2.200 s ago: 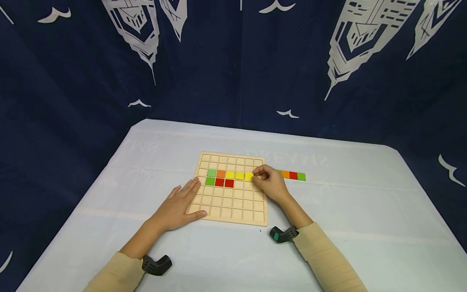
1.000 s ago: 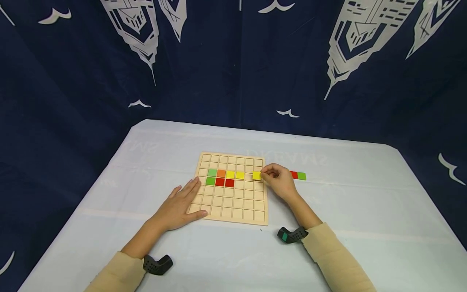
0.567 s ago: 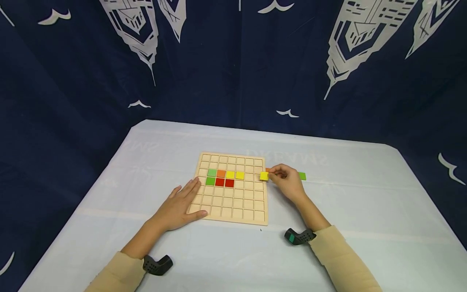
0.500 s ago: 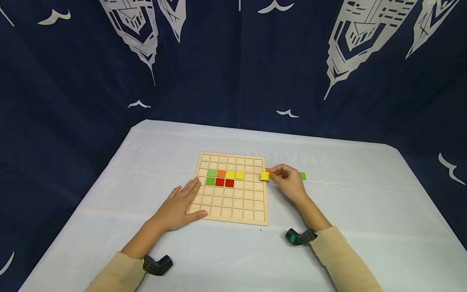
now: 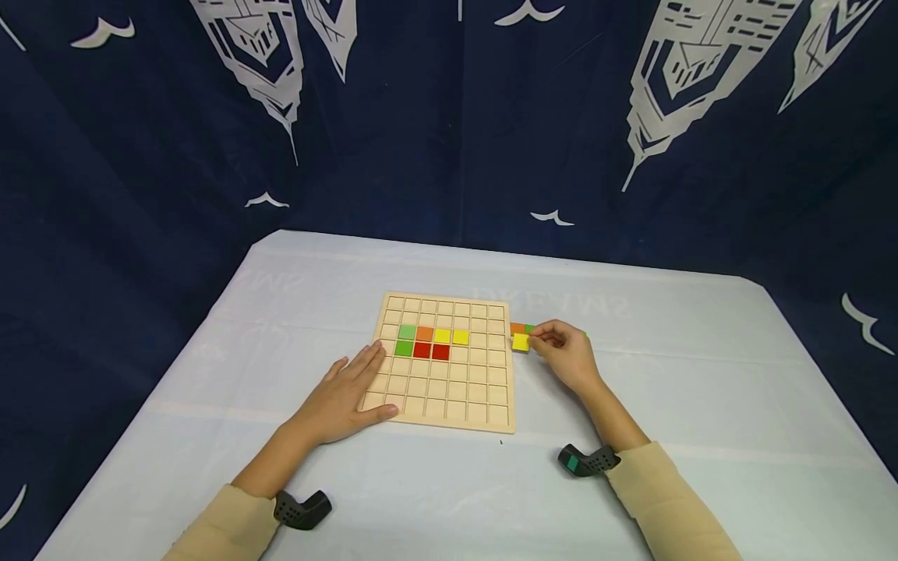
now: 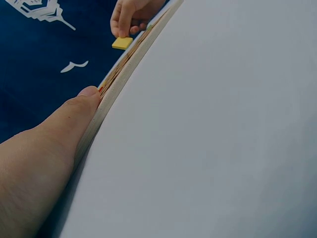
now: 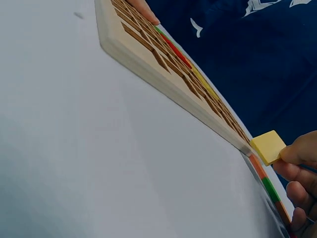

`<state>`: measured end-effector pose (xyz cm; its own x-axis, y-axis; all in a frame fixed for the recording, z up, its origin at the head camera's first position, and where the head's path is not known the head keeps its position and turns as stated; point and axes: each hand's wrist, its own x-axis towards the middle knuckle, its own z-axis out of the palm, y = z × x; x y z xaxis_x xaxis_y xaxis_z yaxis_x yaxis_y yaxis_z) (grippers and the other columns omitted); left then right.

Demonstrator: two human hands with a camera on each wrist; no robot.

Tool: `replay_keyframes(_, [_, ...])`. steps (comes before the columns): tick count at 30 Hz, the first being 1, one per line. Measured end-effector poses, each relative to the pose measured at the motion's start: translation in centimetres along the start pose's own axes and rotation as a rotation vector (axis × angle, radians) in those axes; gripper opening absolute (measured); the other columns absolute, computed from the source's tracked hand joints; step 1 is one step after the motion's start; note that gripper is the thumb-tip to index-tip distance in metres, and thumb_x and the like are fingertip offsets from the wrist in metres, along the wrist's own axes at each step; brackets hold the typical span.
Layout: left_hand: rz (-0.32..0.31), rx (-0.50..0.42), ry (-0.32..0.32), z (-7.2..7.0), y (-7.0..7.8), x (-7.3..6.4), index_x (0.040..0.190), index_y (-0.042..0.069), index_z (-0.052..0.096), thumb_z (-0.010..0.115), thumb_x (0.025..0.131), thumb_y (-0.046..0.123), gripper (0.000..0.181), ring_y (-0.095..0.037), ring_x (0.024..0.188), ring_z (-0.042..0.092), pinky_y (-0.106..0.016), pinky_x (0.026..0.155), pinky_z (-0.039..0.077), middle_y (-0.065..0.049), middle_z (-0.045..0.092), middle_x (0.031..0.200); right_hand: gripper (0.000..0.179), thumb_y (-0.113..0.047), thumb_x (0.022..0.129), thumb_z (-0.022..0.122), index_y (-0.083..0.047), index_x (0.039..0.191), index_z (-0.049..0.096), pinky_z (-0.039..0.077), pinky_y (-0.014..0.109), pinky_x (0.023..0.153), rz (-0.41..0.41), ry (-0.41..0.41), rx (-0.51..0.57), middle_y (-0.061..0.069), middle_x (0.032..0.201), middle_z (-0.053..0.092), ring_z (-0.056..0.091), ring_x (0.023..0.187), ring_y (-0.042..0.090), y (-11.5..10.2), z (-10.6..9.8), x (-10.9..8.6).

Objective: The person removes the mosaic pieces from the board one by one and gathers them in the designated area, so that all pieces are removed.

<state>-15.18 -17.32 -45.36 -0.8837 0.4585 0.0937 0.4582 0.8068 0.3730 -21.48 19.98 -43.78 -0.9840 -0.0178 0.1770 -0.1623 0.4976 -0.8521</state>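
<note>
The right hand (image 5: 567, 357) pinches a yellow tile (image 5: 520, 343) between thumb and finger. A couple of seconds ago that tile was over the wooden grid board (image 5: 459, 409), next to the two yellow tiles (image 5: 451, 336) that lie there; now hand and tile are past the board's edge on the right hand's side. An orange tile (image 5: 517, 329) and part of a green one, hidden by the right hand a second ago, now show just beyond its fingertips; the hand covers most of that row.

The left hand (image 5: 345, 399) has not moved: it lies flat on the opposite edge of the board, fingers straight, thumb stretched out along the near side.

Under both hands spreads a white tablecloth (image 5: 421, 499) with faint lettering beyond the board. Farther out from the hands hangs a navy curtain (image 5: 421, 117) printed with pale towers and birds.
</note>
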Motion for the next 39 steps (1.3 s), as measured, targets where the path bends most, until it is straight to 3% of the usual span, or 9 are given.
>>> replay_keyframes(13, [0.003, -0.002, -0.001, 0.0, 0.0, 0.0, 0.155, 0.003, 0.021, 0.055, 0.089, 0.063, 0.096, -0.024, 0.148, 0.015, -0.054, 0.115, 0.014, -0.008, 0.015, 0.162, 0.008, -0.003, 0.088, 0.069, 0.004, 0.093, 0.068, 0.041, 0.018, 0.057, -0.003, 0.004, -0.012, 0.011, 0.082, 0.066, 0.052, 0.069, 0.017, 0.4, 0.6, -0.3])
replay_keyframes(25, [0.004, 0.004, -0.002, 0.0, 0.0, -0.1, 0.155, 0.003, 0.021, 0.055, 0.089, 0.064, 0.096, -0.024, 0.148, 0.014, -0.054, 0.115, 0.015, -0.008, 0.014, 0.162, 0.011, -0.003, 0.085, 0.07, 0.003, 0.094, 0.067, 0.04, 0.02, 0.061, 0.012, 0.002, -0.108, 0.013, 0.086, 0.067, 0.051, 0.072, 0.018, 0.3, 0.9, -0.2])
replay_keyframes(39, [0.006, -0.001, 0.004, 0.0, 0.1, -0.1, 0.154, 0.003, 0.022, 0.056, 0.089, 0.063, 0.096, -0.024, 0.148, 0.015, -0.055, 0.114, 0.015, -0.008, 0.015, 0.162, 0.007, -0.005, 0.083, 0.071, 0.0, 0.088, 0.069, 0.037, 0.023, 0.058, -0.004, 0.002, -0.165, 0.008, 0.08, 0.065, 0.048, 0.066, 0.018, 0.3, 1.1, -0.1])
